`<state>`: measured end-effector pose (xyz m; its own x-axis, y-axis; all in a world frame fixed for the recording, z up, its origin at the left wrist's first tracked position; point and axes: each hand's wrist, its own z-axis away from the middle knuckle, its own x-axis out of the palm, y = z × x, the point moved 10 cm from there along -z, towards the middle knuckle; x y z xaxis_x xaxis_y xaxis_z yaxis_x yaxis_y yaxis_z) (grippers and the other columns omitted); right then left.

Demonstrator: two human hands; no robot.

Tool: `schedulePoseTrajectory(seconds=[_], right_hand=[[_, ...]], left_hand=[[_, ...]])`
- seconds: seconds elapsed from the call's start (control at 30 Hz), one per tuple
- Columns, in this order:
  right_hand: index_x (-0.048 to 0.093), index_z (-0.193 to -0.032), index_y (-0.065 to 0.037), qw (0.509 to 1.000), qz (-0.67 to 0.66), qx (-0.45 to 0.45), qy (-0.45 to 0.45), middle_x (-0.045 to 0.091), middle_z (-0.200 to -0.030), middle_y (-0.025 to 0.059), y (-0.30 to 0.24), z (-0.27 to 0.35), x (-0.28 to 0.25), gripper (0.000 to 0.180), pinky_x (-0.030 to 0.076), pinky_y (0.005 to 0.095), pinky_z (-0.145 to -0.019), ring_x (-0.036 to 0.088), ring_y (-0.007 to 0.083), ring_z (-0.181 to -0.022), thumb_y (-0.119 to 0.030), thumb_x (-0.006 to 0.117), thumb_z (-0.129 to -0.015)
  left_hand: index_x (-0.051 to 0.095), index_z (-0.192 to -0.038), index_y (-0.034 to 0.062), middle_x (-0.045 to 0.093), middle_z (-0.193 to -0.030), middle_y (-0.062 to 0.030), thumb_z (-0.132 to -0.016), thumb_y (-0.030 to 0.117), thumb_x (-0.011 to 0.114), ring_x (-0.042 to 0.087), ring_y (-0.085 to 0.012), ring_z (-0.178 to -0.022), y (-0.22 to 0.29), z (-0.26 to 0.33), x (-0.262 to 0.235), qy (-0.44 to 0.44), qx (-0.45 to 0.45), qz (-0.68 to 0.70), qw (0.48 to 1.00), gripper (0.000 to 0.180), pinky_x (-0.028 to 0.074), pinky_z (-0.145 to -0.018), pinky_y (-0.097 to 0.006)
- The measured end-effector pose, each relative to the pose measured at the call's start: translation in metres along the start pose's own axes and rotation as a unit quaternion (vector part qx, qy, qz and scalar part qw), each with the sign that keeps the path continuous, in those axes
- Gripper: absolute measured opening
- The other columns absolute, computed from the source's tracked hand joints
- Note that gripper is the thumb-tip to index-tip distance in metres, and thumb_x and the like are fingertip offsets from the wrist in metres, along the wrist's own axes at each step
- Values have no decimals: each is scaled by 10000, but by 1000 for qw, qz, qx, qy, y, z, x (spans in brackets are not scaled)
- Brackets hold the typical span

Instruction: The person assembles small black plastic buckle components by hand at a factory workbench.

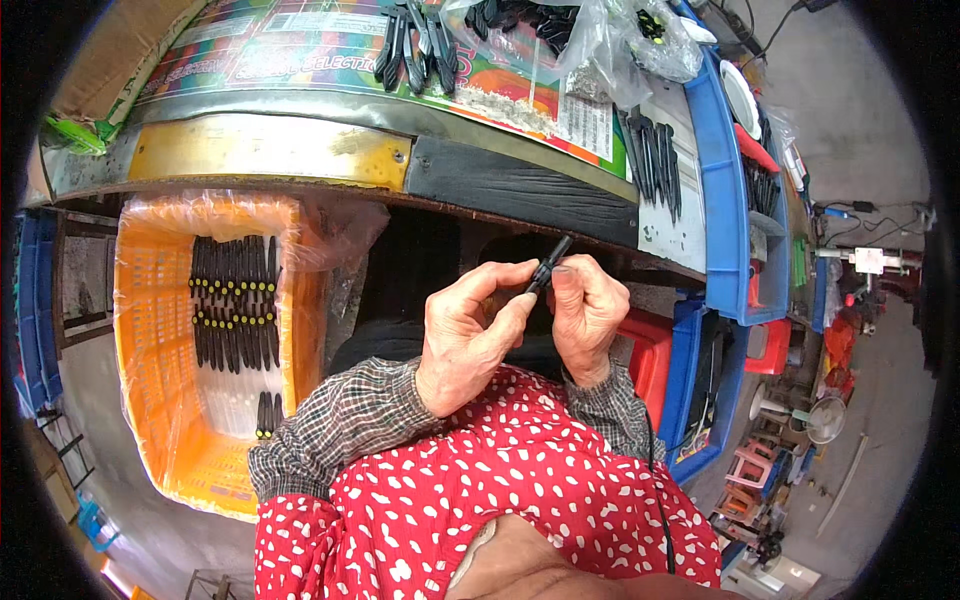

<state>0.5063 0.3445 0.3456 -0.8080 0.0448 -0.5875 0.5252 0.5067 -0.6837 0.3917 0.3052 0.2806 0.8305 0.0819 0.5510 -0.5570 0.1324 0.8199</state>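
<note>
In the head view, both hands meet over the lap, just on the near side of the workbench (520,185). The left hand (462,335) pinches a slim black piece (548,264) between thumb and forefinger; the piece slants up toward the far right. The right hand (588,310) is curled close beside it, thumb and finger at the piece; blocked from this angle, its grip may be closed on it or merely touching, and I cannot tell which.

To the left, the lined orange basket (150,400) holds rows of dark pieces (235,335) with yellow-green dots, plus a small group (270,415) nearer the person. Those look like finished work, with pale space beside the small group.

Plenty seems left: a loose bundle (415,50) lies on the far side of the bench, more black parts fill a clear bag (600,60), and another bundle (655,165) lies toward the right, beside the blue tray (735,262). The piece in hand appears partway through.
</note>
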Motion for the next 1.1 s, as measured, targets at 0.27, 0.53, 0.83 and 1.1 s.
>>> schedulePoseTrajectory(seconds=[0.27,0.53,0.83,1.1], right_hand=[[534,-1112,30,969,-189,138,-81,592,-736,-6,14,7,14,406,425,198,-551,503,30,-636,-313,611,-907],[489,-1191,24,940,-253,213,-81,581,-775,-1,28,6,9,457,452,198,-596,548,46,-693,-276,648,-885],[473,-1199,20,947,-260,184,-47,541,-804,1,23,2,0,397,408,171,-576,484,25,-651,-162,634,-885],[409,-1248,18,924,-314,214,-34,534,-840,17,22,2,-1,519,396,150,-562,494,21,-667,-199,677,-860]], left_hand=[[598,-1121,-26,569,-824,5,-872,-19,574,497,-10,-601,0,1,0,6,4,6,1000,250,406,-512,-155],[595,-1129,-15,571,-813,14,-882,-14,565,482,-1,-603,1,4,4,-13,10,8,1000,249,390,-511,-152],[586,-1145,-22,566,-813,25,-882,-26,560,474,1,-602,3,9,7,-16,13,-8,1000,264,383,-513,-152],[572,-1159,-15,553,-737,25,-894,-20,554,463,-2,-583,7,10,11,-17,14,0,1000,266,368,-508,-151]])
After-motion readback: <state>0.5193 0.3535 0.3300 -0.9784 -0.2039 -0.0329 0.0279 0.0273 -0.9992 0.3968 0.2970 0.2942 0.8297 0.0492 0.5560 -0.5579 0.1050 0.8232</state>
